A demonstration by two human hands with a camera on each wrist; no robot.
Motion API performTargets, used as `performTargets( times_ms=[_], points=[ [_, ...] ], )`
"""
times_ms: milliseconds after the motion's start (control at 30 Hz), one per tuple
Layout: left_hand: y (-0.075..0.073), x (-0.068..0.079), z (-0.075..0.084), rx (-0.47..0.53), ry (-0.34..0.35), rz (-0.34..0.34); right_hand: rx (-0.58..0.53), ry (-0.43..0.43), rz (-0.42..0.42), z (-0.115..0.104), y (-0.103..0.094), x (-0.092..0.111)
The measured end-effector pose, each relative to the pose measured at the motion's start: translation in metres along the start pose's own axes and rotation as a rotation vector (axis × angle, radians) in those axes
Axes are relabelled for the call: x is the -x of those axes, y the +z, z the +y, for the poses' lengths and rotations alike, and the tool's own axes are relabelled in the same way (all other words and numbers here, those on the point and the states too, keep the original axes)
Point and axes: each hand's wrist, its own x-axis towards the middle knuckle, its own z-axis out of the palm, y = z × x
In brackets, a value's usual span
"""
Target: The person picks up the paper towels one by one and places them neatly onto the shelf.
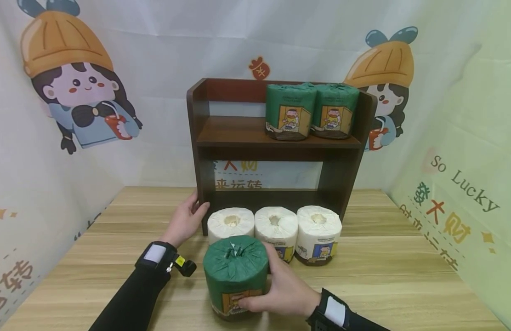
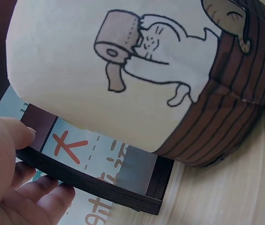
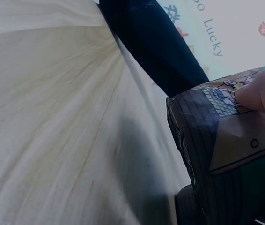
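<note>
My left grip [image 1: 186, 220] pinches brown boxy wooden shelving [image 1: 232, 130], right grip [image 1: 286, 289] a green cylindrical paper-wrapped roll [image 1: 230, 271]; slackening could drop it.

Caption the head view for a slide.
Right hand grips a green roll before three white rolls; left hand holds the dark shelf by its side.

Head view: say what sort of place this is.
Likely a staged indoor set: printed cloth hangs behind the table, and a shelf stands on it with green rolls on its upper level.
</note>
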Motion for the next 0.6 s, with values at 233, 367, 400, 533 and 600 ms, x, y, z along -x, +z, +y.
performTargets(
  times_ms=[233, 367, 400, 533, 600],
  points=[
    [0.001, 0.000, -0.002, 0.003, 0.009, 0.006, 0.025, 0.003, -0.008, 0.014, -0.003, -0.002],
    [0.002, -0.001, -0.002, 0.009, 0.013, 0.006, 0.031, -0.012, -0.008, 0.001, -0.005, -0.003],
    [0.002, -0.001, -0.002, 0.007, 0.012, 0.007, 0.027, -0.016, -0.009, -0.004, -0.006, -0.003],
    [0.002, -0.001, -0.002, 0.008, 0.004, 0.008, -0.009, -0.037, -0.006, -0.028, -0.011, -0.006],
    [0.002, -0.001, -0.002, 0.007, -0.005, 0.008, 0.000, -0.044, 0.001, -0.034, -0.014, -0.008]
  ],
)
